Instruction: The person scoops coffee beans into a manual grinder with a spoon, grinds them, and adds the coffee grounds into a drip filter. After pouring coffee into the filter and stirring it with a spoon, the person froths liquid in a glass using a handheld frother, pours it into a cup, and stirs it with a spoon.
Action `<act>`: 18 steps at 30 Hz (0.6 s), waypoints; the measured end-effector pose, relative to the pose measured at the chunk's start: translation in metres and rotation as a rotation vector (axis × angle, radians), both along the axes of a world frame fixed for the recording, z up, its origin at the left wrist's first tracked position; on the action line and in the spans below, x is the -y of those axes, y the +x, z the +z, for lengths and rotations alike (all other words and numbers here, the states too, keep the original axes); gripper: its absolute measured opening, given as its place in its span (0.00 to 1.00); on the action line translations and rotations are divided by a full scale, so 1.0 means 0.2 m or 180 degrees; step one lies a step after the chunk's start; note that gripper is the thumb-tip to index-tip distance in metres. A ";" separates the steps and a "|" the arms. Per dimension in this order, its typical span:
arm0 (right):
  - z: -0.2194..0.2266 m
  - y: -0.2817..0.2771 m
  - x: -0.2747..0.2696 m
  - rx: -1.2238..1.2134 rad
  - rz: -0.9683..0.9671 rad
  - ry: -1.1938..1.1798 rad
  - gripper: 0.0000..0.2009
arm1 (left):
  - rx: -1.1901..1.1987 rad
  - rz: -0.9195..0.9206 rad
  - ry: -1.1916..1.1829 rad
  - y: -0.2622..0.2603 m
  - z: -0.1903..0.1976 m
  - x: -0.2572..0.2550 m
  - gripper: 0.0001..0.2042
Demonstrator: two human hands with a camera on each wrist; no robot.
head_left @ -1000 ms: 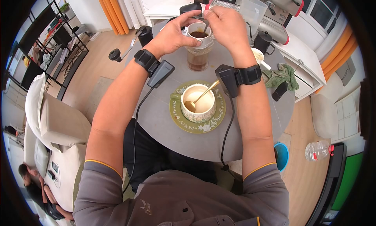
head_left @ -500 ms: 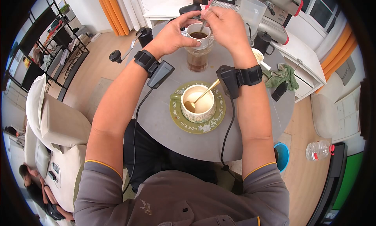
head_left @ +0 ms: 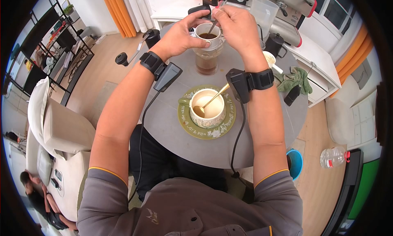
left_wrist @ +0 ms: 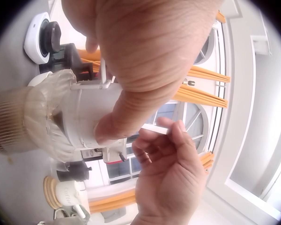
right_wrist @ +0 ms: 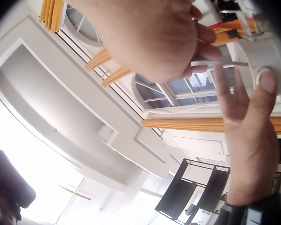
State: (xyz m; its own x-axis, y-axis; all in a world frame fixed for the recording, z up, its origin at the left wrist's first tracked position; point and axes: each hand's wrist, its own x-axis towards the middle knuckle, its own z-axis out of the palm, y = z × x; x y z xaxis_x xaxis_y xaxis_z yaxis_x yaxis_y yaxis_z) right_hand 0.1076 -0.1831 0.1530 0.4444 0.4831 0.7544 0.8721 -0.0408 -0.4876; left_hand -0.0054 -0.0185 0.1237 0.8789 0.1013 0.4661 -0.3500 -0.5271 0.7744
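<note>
My left hand (head_left: 182, 37) grips a white cylindrical cup (left_wrist: 86, 110) at the back of the table, thumb against its near side. The cup sits upright on a ribbed glass vessel (head_left: 206, 65) with brown liquid low inside; translucent ruffled material (left_wrist: 56, 112) shows around the joint. Dark coffee (head_left: 208, 36) partly fills the cup. With thumb and fingers, my right hand (head_left: 237, 29) pinches a slim metal stirrer (head_left: 213, 28) slanting into the coffee, its lower end hidden. Nearer me, a patterned mug (head_left: 207, 120) holding a gold spoon (head_left: 213, 100) stands on a green saucer (head_left: 186, 125).
A hand grinder (head_left: 152, 37) with its crank sticking out stands left of my left hand. On the right are a black pitcher (head_left: 274, 42), a white cup (head_left: 270, 58), a green cloth (head_left: 294, 78) and a small black object (head_left: 292, 96). An espresso machine (head_left: 282, 15) stands behind.
The stirrer has shifted and changed its slant in the cup, with small movements of the right hand's fingers. The left hand, cup and glass vessel stay in place.
</note>
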 end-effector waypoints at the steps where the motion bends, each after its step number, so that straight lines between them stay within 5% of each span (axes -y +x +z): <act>1: 0.00 0.00 0.00 0.0002 0.0001 0.0003 0.17 | 0.0002 0.0001 0.0003 0.00 0.00 -0.01 0.49; 18: 0.00 0.00 0.00 0.0118 -0.0019 0.0110 0.17 | -0.0088 0.0023 0.0139 0.01 -0.01 -0.02 0.47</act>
